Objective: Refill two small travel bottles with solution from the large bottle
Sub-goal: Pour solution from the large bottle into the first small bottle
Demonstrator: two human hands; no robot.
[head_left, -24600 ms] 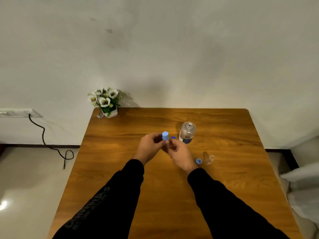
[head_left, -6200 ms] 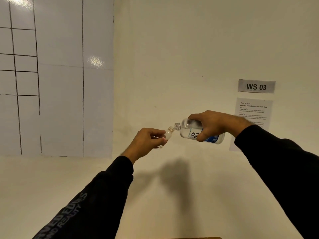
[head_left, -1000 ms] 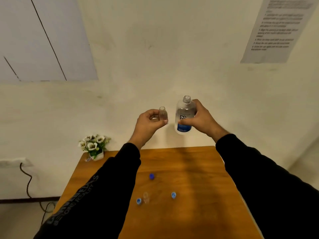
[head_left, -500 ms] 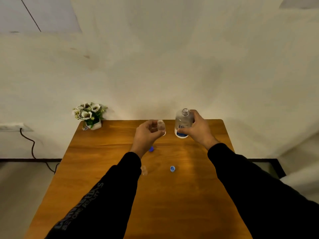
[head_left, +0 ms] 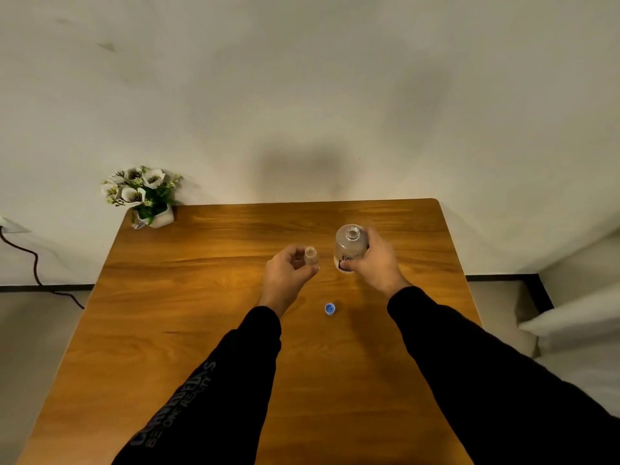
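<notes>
The left hand [head_left: 289, 270] pinches a small travel bottle [head_left: 311, 256] between thumb and fingertips, holding it upright with its open mouth facing up and its long axis near vertical. Just beside it, the right hand [head_left: 375, 260] is wrapped round the large bottle [head_left: 349, 247], which also stands upright, uncapped, neck up; whether its base touches the bench [head_left: 201, 297] or hangs just above it cannot be told from this angle. Both bottles sit over the far middle of the bench, near each other but apart.

The step in hand looks like setting things down after a pour, or capping the small bottle. To do it well, both bottles should be kept vertical so nothing spills from the open necks, and the large one lowered flat onto its base before the grip loosens. The small bottle is light and narrow, so it would tip easily; better to cap it in the hand.

A blue cap [head_left: 330, 309] lies on the bench nearer the person, between the two forearms, open side up. A flower pot [head_left: 155, 216] stands at the far left corner.
</notes>
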